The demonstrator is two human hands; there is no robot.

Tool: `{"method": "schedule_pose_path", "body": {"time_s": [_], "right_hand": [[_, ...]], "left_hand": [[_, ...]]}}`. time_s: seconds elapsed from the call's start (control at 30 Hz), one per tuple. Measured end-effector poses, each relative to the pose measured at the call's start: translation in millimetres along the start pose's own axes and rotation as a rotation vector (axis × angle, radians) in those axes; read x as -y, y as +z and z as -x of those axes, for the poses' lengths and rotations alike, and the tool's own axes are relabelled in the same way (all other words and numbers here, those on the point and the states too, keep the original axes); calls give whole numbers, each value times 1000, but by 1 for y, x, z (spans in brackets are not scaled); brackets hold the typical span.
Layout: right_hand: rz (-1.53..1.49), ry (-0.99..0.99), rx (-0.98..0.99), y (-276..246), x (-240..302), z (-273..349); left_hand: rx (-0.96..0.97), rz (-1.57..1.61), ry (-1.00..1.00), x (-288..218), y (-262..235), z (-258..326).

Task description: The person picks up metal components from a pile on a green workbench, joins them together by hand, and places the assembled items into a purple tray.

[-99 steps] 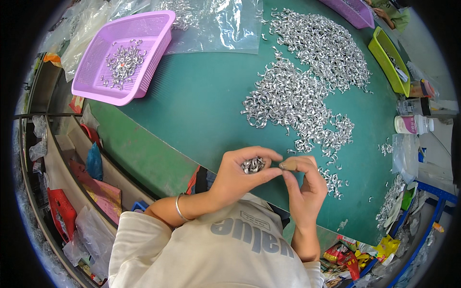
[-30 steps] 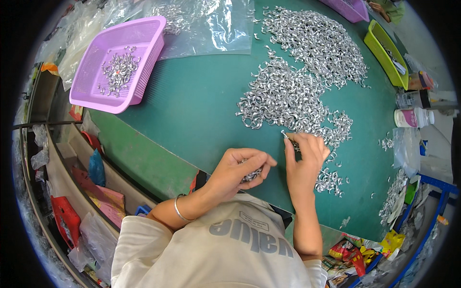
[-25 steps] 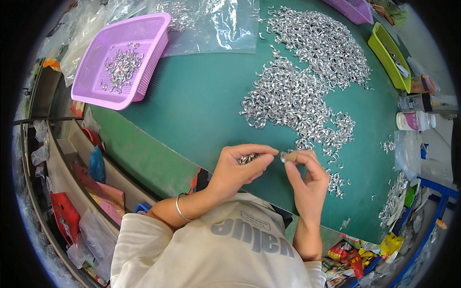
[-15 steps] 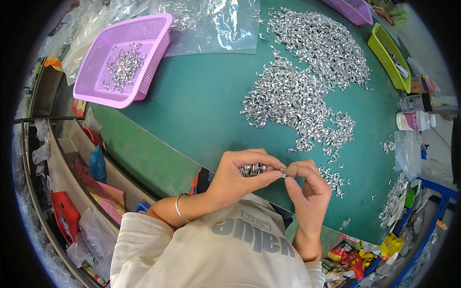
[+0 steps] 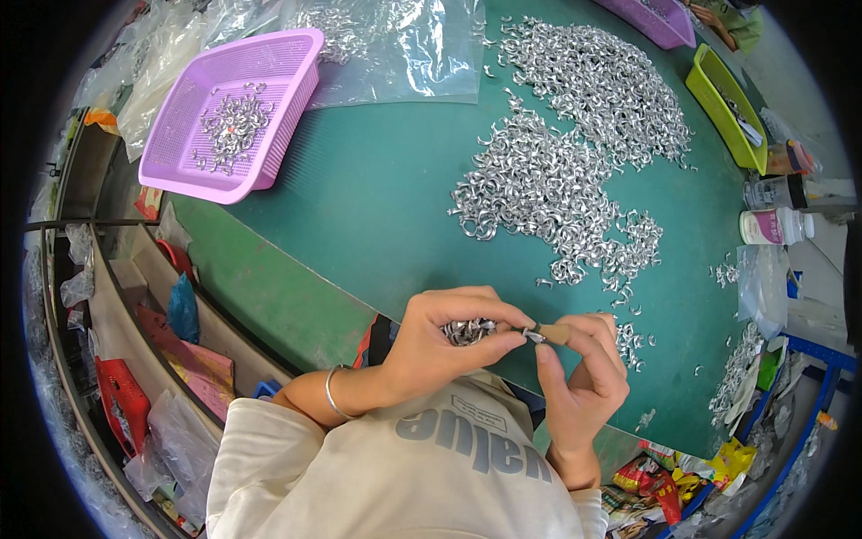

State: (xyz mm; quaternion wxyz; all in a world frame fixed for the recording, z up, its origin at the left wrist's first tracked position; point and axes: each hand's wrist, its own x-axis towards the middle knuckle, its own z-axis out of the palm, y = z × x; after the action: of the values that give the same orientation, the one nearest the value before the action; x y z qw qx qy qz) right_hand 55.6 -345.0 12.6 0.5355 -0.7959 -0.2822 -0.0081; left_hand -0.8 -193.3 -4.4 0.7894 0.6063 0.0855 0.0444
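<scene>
A green bench [image 5: 359, 216] carries a wide heap of clips [image 5: 575, 153], a purple basket [image 5: 229, 112] with a few more inside, clear bags [image 5: 395, 45] and a lime tray [image 5: 723, 108]. Shelves of clutter run along the left edge.

The left hand [image 5: 444, 346] cups a small bunch of shiny, curled metal clips, its grip closed around them. The right hand [image 5: 584, 368] pinches a tan stick [image 5: 552, 333] whose tip meets a single clip [image 5: 532, 336] between the two hands, above the bench's near edge.

Shiny bare-metal clips [image 5: 575, 171] lie on the matt green desk [image 5: 377, 207]. The purple basket [image 5: 229, 112] is perforated plastic; the bag [image 5: 395, 49] is glossy clear film.
</scene>
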Motion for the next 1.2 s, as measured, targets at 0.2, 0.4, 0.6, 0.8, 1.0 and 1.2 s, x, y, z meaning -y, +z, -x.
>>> {"method": "schedule_pose_path", "body": {"time_s": [0.2, 0.4, 0.6, 0.8, 1.0, 1.2], "right_hand": [[7, -4, 13, -1, 2, 0], [-145, 140, -29, -2, -16, -1], [319, 218, 3, -20, -54, -5], [513, 49, 83, 13, -59, -6], [327, -29, 72, 20, -65, 10], [359, 143, -60, -9, -69, 2]], "left_hand": [[-1, -4, 17, -1, 0, 1], [-290, 4, -39, -11, -19, -3], [-1217, -527, 431, -55, -141, -20], [-1278, -1015, 575, -59, -191, -29], [-700, -389, 114, -16, -83, -24], [-53, 638, -513, 23, -27, -13]]}}
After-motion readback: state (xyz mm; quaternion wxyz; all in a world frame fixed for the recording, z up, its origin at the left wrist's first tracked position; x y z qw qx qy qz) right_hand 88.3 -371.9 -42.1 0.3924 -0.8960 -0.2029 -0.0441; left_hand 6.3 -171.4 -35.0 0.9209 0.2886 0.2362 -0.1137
